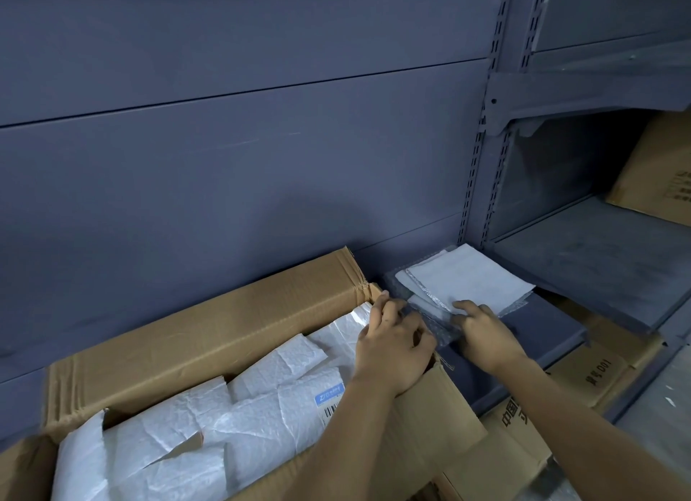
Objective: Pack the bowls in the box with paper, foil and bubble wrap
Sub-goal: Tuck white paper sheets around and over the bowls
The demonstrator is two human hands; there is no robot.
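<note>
Grey-blue metal shelving [561,276] behind. Left hand [392,341] curls its fingers round the near edge of the bubble wrap [435,323]. Right hand [486,332] sits just beside it, index finger on the white paper [471,276] stacked above; whether it pinches, cannot tell. Foil [426,290] edge shows between sheets. Left of the grip, the open box [224,313] holds white wrapped bundles [261,399].

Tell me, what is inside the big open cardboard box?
White wrapping sheets fill the cardboard box; one carries a barcode label. No bowl shows: anything under the sheets is covered, and the left hand hides one corner.
</note>
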